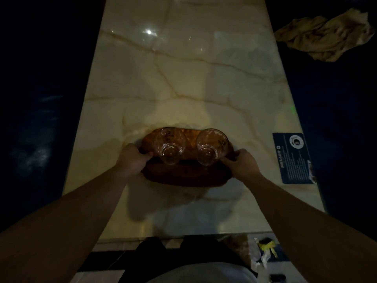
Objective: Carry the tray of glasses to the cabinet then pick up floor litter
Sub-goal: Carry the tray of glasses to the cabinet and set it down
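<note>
Seemingly both hands' grip (132,158) (242,163) on tray (183,176).

Both hands' fingers (147,154) curl out of sight under the tray (183,174); the card (293,158) right of the tray has unreadably small print.

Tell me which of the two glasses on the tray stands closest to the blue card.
The right glass, beside the right hand, stands closest to the blue card. The left glass sits across the tray, near the left hand.
</note>
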